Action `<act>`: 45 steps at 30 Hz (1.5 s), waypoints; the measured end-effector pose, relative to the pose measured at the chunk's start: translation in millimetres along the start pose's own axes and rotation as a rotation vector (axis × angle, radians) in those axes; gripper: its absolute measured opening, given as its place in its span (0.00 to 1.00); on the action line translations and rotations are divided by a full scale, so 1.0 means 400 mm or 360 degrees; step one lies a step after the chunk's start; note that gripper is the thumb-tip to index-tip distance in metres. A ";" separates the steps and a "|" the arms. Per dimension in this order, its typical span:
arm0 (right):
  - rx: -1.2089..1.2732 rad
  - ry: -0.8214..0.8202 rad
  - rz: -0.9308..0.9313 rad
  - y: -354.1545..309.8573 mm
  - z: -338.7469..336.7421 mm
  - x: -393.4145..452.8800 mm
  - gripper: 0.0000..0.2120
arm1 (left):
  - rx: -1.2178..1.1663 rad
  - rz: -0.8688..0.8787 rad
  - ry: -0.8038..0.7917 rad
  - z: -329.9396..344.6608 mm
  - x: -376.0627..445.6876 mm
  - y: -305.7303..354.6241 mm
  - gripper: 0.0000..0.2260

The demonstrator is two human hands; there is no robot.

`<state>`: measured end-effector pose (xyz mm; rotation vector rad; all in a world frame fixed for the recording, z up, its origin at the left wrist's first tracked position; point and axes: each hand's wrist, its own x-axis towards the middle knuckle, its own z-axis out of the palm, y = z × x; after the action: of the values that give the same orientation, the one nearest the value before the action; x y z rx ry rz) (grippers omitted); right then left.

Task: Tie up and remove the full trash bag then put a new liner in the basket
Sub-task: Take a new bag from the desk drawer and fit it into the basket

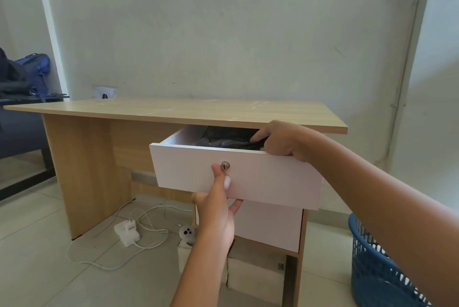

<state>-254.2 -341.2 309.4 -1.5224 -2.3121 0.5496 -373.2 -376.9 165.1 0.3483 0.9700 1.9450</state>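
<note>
Wooden counter (173, 110) against a pale wall, its white drawer (260, 182) pulled out beneath the top. Left hand (218, 210) gripping the drawer front from below, thumb laid up the face just beside the small round lock (225, 165), fingers curled under the bottom edge. Right hand (278, 140) reaching over the drawer's top edge near its right end, fingers pinched together on dark crumpled plastic (228, 139) lying inside, apparently black bin liners, though too shadowed to tell for certain. Blue mesh basket (372, 272) standing on the tiled floor at lower right, beside the counter's drawer pedestal and partly hidden behind the right forearm; pale scraps visible through its weave. Closed white drawer front (270, 227) directly under the open one. On the floor under the counter, a white power adapter (126, 231) with its white cable (104, 260) looping across the tiles, and white boxes (253, 274) at the foot of the pedestal. Dark bags (27, 73) heaped on furniture at far left.
</note>
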 end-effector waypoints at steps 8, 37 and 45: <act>0.0966 0.0363 0.0109 0.019 0.001 0.021 0.23 | -0.0039 0.0013 -0.0038 -0.009 -0.004 -0.004 0.43; 0.2721 0.0867 -0.0337 0.020 -0.106 -0.082 0.11 | -0.0053 -0.0029 -0.0134 0.002 -0.061 0.006 0.29; 0.2479 0.0902 -0.0605 0.020 -0.179 -0.056 0.22 | 0.0043 -0.0020 -0.0115 0.053 -0.036 0.028 0.23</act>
<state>-206.1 -348.8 367.1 -0.3425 -1.0023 1.1632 -359.9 -381.6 189.2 0.4244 0.9501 1.8962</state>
